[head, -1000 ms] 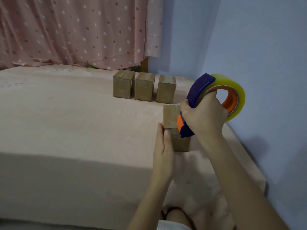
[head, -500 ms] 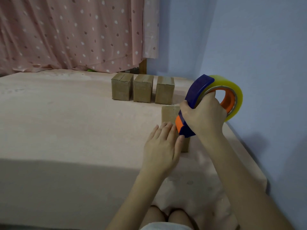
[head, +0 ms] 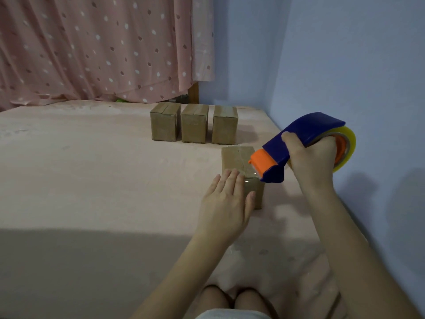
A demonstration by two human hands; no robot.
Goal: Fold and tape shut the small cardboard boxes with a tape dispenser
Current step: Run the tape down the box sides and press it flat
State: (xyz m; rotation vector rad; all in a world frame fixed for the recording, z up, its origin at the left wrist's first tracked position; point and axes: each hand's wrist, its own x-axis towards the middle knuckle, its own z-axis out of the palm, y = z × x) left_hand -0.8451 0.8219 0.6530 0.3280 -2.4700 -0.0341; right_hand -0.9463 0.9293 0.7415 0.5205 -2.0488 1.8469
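Your left hand [head: 224,203] lay flat with straight fingers, held together, against the near left side of the small brown cardboard box [head: 241,166] on the pink-covered bed [head: 92,169], near its right edge. Your right hand [head: 310,157] gripped the blue and orange tape dispenser [head: 287,153], fingers curled around its body, with its orange nose over the box's near top edge. A strip of clear tape [head: 247,174] shone there. Three taped cardboard boxes [head: 194,125] stood in a row farther back, before the pink dotted curtain [head: 103,49].
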